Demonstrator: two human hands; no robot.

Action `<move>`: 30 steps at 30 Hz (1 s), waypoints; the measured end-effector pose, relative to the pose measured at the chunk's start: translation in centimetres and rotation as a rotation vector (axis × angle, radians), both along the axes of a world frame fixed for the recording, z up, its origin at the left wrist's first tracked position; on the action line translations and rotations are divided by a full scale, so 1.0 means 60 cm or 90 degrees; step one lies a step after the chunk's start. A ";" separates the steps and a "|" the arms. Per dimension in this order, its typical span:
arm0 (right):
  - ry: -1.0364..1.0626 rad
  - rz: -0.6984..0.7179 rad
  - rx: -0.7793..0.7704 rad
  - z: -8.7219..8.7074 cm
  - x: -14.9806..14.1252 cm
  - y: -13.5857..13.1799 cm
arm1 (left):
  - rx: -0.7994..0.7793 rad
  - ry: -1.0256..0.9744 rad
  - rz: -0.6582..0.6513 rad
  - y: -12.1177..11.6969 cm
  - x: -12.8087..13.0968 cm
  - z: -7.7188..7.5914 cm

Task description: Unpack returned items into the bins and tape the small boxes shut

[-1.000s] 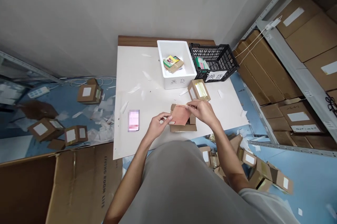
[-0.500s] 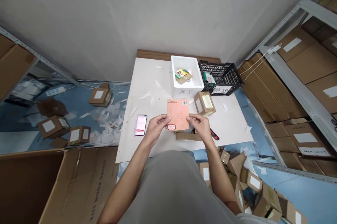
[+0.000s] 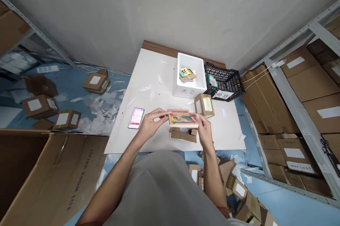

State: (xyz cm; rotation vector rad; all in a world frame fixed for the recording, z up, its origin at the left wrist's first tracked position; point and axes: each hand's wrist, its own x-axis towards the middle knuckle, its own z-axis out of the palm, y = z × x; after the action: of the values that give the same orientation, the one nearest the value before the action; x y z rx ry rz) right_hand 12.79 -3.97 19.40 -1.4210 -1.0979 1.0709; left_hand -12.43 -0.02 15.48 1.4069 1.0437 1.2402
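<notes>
Both my hands hold a flat salmon-pink packet point(image 3: 183, 120) with a coloured picture on its near face, level above the white table point(image 3: 159, 91). My left hand point(image 3: 151, 124) grips its left edge, fingers closed. My right hand point(image 3: 203, 127) pinches its right edge. Right under the packet lies an opened brown cardboard box point(image 3: 183, 135). A phone point(image 3: 136, 118) with a pink screen lies left of my left hand.
A white foam bin point(image 3: 190, 77) with packets and a black crate point(image 3: 225, 81) stand at the table's far right. A small taped box point(image 3: 204, 105) sits before them. A big open carton point(image 3: 45, 176) is at lower left; small boxes litter the floor; shelves of cartons line the right.
The packet was lifted out of the opened box and held upright with its barcode side showing; now it is tipped flat with its picture side towards me. My view shifted.
</notes>
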 end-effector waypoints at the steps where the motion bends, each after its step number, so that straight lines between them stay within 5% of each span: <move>1: 0.002 -0.007 0.004 -0.001 -0.001 0.000 | 0.001 -0.006 -0.008 -0.003 -0.001 0.002; 13: 0.029 -0.025 0.067 -0.025 -0.022 0.008 | -0.186 -0.161 0.019 -0.041 0.012 0.012; 18: -0.087 -0.015 0.105 -0.026 -0.033 0.005 | -0.240 -0.163 0.009 -0.054 0.021 0.011; 23: -0.307 0.061 0.153 -0.030 -0.078 -0.007 | -0.226 -0.164 0.113 -0.070 0.059 -0.014; 30: -0.167 0.007 0.075 -0.064 -0.100 -0.015 | -0.097 -0.061 0.078 -0.093 0.085 -0.032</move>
State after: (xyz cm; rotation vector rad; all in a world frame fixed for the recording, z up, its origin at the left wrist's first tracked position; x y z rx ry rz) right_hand 6.82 -4.89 15.56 -1.4905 -1.3352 0.8287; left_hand -7.31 -5.61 13.55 1.1717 1.1466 1.2745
